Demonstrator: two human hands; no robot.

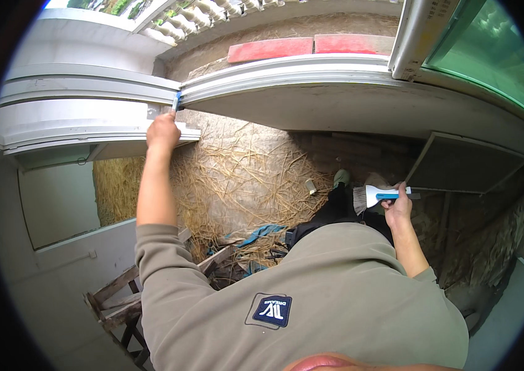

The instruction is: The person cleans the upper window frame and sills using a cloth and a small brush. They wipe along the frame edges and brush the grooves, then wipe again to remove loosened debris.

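Note:
My left hand reaches far forward, fingers closed around a slim blue-and-white tool. Its kind is too small to make out. The tool's blue end is at the corner where the white window track meets the white frame on the left. Lower down on the right, my right hand grips a wide brush by its blue and white handle. The brush's grey bristles point left, away from any surface I can see them touch.
Straw covers much of the floor below. A framed dark panel leans at the right, under green glass. Red slabs lie beyond the track. A wooden stand is at lower left.

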